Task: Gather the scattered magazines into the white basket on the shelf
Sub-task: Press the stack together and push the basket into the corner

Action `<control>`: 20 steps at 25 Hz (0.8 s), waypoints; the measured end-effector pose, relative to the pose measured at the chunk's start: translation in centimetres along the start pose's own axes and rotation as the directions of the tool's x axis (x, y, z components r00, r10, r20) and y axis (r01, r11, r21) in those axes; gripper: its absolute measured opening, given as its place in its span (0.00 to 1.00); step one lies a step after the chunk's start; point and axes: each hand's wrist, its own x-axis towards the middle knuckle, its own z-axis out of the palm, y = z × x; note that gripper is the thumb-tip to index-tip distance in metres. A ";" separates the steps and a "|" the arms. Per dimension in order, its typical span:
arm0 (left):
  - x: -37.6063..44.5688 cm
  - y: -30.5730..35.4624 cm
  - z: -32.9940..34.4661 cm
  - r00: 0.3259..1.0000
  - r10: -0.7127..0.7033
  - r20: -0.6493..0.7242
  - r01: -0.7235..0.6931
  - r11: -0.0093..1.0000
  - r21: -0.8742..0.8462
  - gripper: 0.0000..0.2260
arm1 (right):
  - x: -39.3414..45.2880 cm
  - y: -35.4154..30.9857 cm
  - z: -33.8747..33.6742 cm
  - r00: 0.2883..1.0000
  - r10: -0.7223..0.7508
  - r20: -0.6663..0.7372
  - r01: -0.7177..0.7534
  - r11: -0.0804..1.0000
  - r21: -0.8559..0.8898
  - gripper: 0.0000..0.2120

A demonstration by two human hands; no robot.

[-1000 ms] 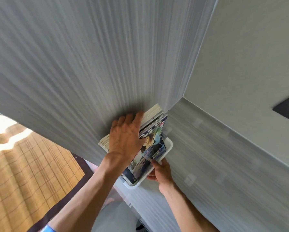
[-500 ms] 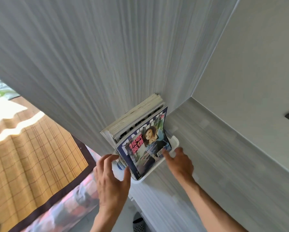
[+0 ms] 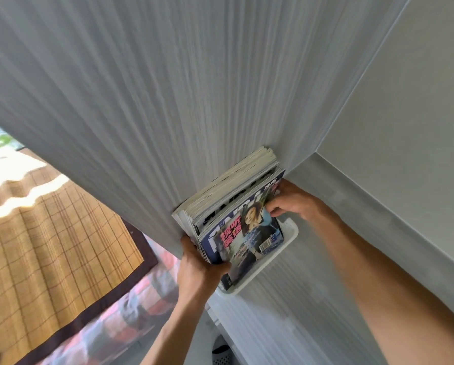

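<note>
Head view: magazines point(image 3: 236, 214) standing upright in the white basket point(image 3: 290, 233), left hand point(image 3: 202, 264) clamped on the near edge, right hand point(image 3: 291, 201) pinching the far edge.

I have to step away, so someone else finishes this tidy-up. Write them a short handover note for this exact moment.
Left hand: gripping the near lower corner of the magazines.
Right hand: pinching the far upper edge of the front magazine.
Magazines stand as one stack in the white basket on the shelf, leaning against the grey panel.
Done: the stack is in the basket.
Left: square it up, let go. No stray magazines in view; check elsewhere.
</note>
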 end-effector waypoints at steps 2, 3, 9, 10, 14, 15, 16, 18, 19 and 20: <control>0.2 -0.1 0.3 1.000 -0.005 0.005 0.006 0.999 -0.054 0.33 | -0.2 0.3 0.2 0.999 -0.041 0.009 0.041 0.997 0.064 0.22; 0.0 -0.1 0.4 1.000 0.001 -0.003 -0.001 0.995 -0.100 0.32 | -0.6 0.2 0.3 0.999 -0.044 -0.019 0.046 0.995 0.085 0.23; -2.2 -0.5 0.1 0.935 0.267 -0.235 -0.291 0.954 -0.072 0.30 | -3.2 0.5 0.2 0.932 -0.234 -0.277 0.277 0.952 0.131 0.28; -2.0 -0.2 -0.2 0.925 0.285 -0.253 -0.306 0.951 -0.046 0.31 | -3.6 0.6 0.3 0.921 -0.260 -0.291 0.314 0.936 0.160 0.28; -0.8 1.4 -0.4 0.964 0.187 -0.189 -0.178 0.982 0.065 0.34 | -4.2 0.5 0.9 0.940 -0.280 -0.195 0.314 0.933 0.177 0.30; -0.9 1.7 -0.3 0.970 0.164 -0.177 -0.146 0.983 0.109 0.34 | -4.2 0.4 0.9 0.949 -0.268 -0.166 0.296 0.938 0.182 0.35; -1.1 1.8 -0.3 0.976 0.142 -0.166 -0.124 0.985 0.118 0.35 | -4.2 0.2 0.8 0.955 -0.255 -0.150 0.280 0.943 0.179 0.38; -1.7 1.9 -0.3 0.986 0.083 -0.143 -0.081 0.997 0.019 0.38 | -3.9 0.2 1.0 0.959 -0.232 -0.161 0.258 0.953 0.160 0.39; -2.0 1.8 -0.2 0.991 0.064 -0.121 -0.072 0.995 -0.063 0.39 | -3.7 0.3 1.2 0.959 -0.219 -0.178 0.247 0.956 0.159 0.38; -2.2 1.9 -0.1 0.996 0.042 -0.085 -0.054 0.988 -0.141 0.39 | -3.6 0.4 1.6 0.958 -0.209 -0.197 0.242 0.957 0.162 0.37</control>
